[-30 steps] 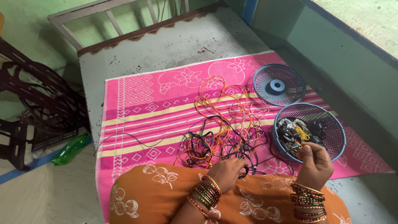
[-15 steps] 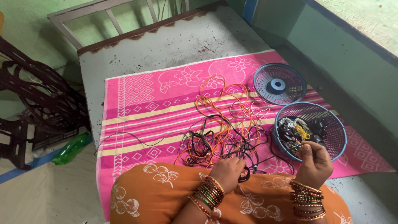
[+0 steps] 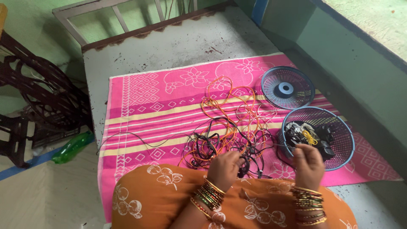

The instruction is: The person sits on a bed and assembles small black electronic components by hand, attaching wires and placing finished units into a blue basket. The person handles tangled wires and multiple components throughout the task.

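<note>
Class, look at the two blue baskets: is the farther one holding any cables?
No. The farther basket shows only its bare mesh, while the nearer basket holds the cables.

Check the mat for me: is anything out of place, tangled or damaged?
Yes: the orange and black wires lie in one knotted heap on the pink mat, with the left hand in it. A green bottle lies tipped over on the floor. No damage visible.

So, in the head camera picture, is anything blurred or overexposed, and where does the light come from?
Head view: the left hand and right hand look slightly soft, as from motion; the tangled wires and pink cloth are sharp. The ledge at top right is bright and washed out, so daylight seems to come from that side. No hard shadows.
</note>
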